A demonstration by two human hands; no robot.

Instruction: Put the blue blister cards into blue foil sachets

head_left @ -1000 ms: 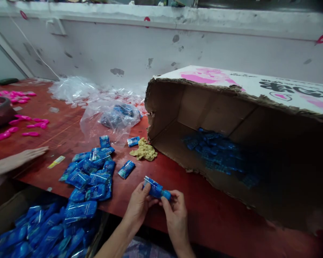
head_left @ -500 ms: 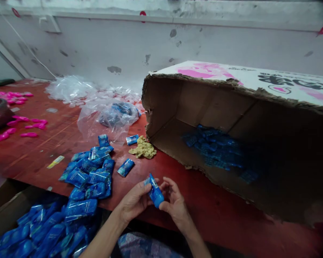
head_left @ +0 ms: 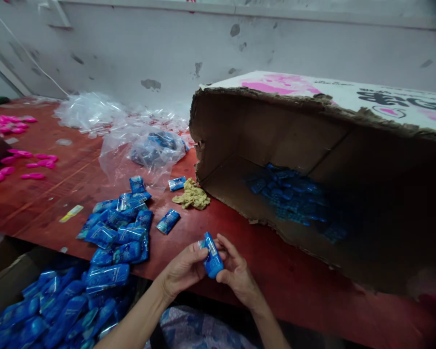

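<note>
Both hands are at the table's front edge with one small blue plastic piece (head_left: 213,261), narrow at the top and rounded at the bottom, with a pale label on its side. My left hand (head_left: 183,270) pinches its left side between thumb and fingers. At its rounded lower end, my right hand (head_left: 240,278) has the thumb against it, with the fingers curled behind. A clear film edge shows by the left fingertips. Left of the hands lies a pile of blue shiny packets (head_left: 118,228); a single blue packet (head_left: 168,222) lies nearer the hands.
A torn-edged cardboard box (head_left: 218,182) on its side holds blue packets (head_left: 290,194). Below left, another box holds many blue pieces (head_left: 65,310). A yellowish crumpled cloth (head_left: 192,195), clear plastic bags (head_left: 90,111) and pink pieces (head_left: 32,175) lie on the red table (head_left: 32,208).
The blue piece has turned slightly in my fingers, standing more upright with its labelled side showing more. The camera view has tilted down a little.
</note>
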